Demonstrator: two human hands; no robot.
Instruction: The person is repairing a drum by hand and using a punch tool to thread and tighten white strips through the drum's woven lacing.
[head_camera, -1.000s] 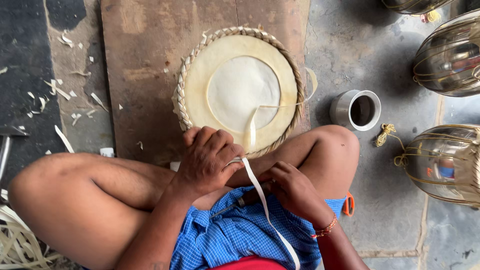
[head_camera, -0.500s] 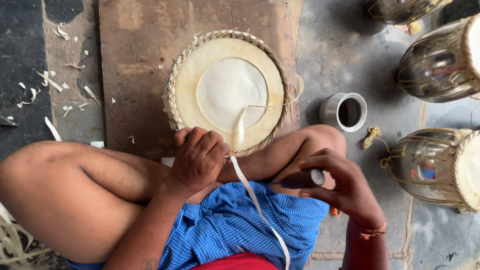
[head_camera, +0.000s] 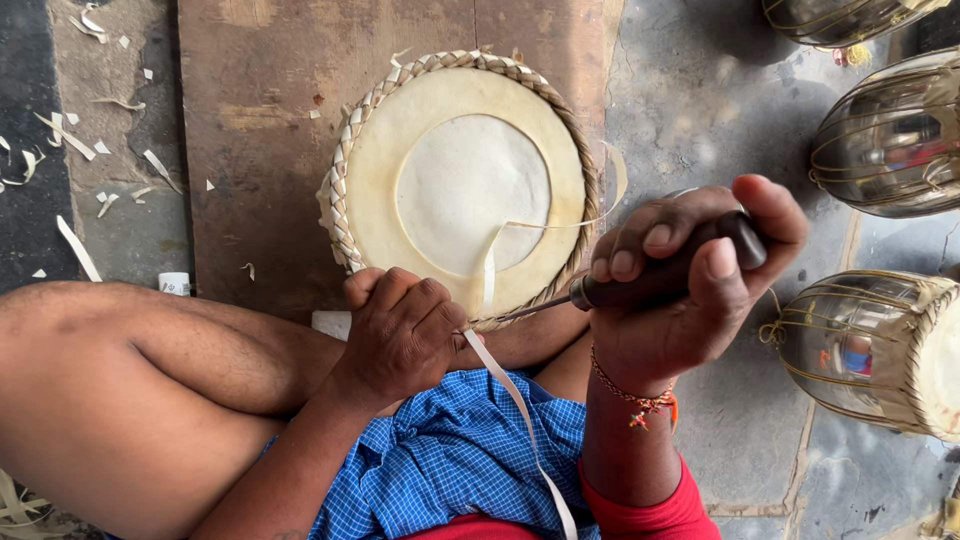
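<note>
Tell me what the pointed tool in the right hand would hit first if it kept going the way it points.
Probably the woven rim of the round drum head, beside the left hand. The tool in the right hand points left at it, though depth is unclear.

Drumhead (head_camera: 465, 185) on board (head_camera: 260, 130), metal drums (head_camera: 890, 140) right.

Three metal drum shells laced with cord stand on the grey stone floor (head_camera: 700, 90) at the right: one (head_camera: 840, 15) at the top edge, one (head_camera: 890, 140) below it, one (head_camera: 870, 350) lowest. Pale strip offcuts (head_camera: 75, 140) litter the dark mat (head_camera: 30, 215) at left. A small white cylinder (head_camera: 174, 284) lies nearby.
</note>
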